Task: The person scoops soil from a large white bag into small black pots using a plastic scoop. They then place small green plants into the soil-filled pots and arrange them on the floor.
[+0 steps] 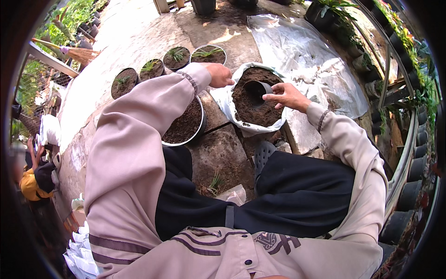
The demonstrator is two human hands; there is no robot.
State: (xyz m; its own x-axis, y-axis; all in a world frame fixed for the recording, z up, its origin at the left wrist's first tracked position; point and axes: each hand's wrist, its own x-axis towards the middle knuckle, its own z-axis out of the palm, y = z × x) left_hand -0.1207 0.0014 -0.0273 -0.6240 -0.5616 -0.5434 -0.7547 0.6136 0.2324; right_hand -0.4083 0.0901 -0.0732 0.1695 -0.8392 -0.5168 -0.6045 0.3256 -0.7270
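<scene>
My right hand (291, 96) grips the rim of a small black plant pot (264, 87) with thumb and fingers. The pot leans on its side in dark soil (258, 117), its dark mouth facing me. That soil fills a white plastic sack (228, 104) with a rolled-down rim. My left hand (220, 75) hovers by the sack's left edge, fingers bent and back of the hand up. Whether it touches the sack or holds anything is hidden. Under my left forearm stands a larger white-rimmed pot (202, 127) of soil, partly covered by the sleeve.
Several small pots with grassy seedlings, including one potted seedling (176, 57), curve along the far left. A crumpled clear plastic sheet (303, 52) lies behind the sack. A loose grassy seedling (215, 183) lies between my legs. Another person (36, 181) is at far left, near a broom (80, 54).
</scene>
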